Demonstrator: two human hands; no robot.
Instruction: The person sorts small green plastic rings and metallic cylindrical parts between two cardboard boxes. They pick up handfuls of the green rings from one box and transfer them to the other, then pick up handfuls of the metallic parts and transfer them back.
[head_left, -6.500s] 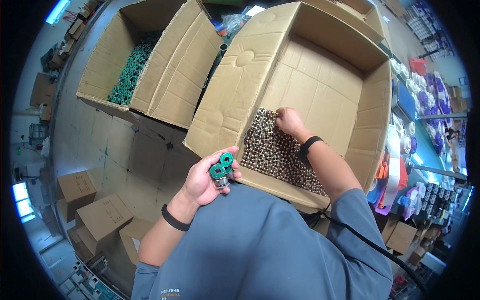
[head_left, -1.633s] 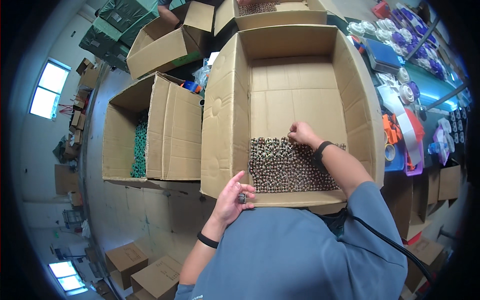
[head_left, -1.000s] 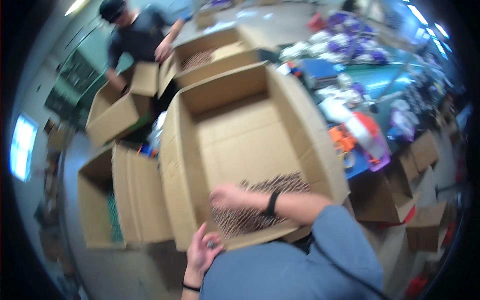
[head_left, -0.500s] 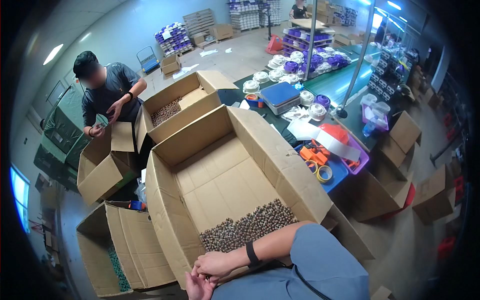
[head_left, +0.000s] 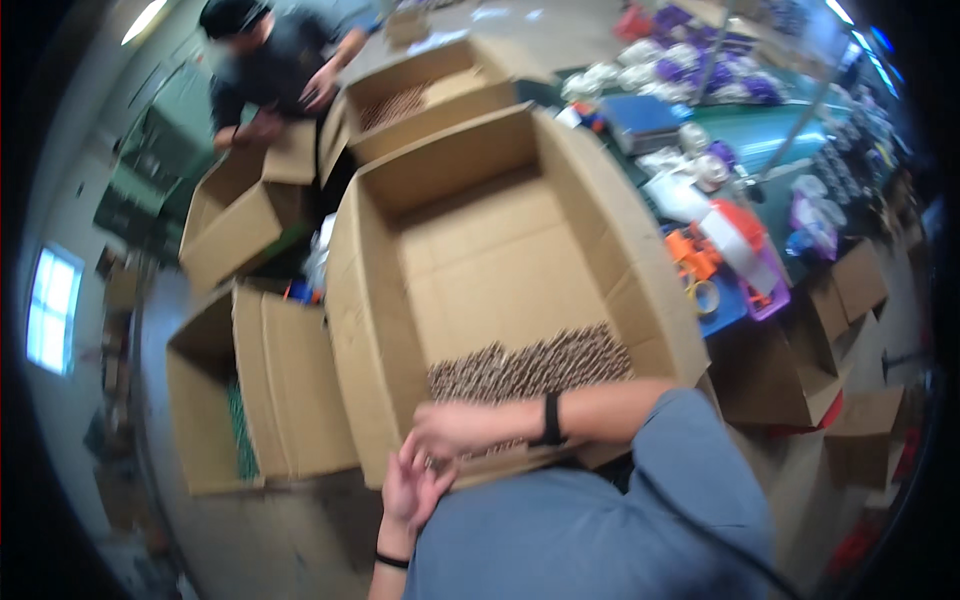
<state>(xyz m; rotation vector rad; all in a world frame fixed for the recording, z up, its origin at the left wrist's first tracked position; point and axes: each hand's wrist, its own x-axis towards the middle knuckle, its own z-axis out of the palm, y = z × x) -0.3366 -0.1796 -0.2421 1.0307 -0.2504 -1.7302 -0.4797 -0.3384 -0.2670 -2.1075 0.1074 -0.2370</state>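
Note:
My right hand (head_left: 452, 431) reaches across my body to the near left corner of a large open cardboard box (head_left: 372, 330). It meets my left hand (head_left: 410, 488), which comes up from below with its fingers pointing at the box edge. The two hands touch or overlap. Motion blur hides whether either one holds anything. Rows of small dark metal parts (head_left: 535, 364) cover the near end of the box floor, just beyond my right forearm, which wears a black wristband (head_left: 549, 419).
An open box (head_left: 205, 420) with green parts along its inner wall stands to the left. A co-worker (head_left: 270, 55) bends over two more open boxes (head_left: 425, 95) at the back. A cluttered green table (head_left: 745, 160) lies to the right, with smaller boxes (head_left: 855, 285) on the floor.
My view has swung over the box, and the co-worker now shows at the top left. My right hand left the rows of parts and came over to my left hand.

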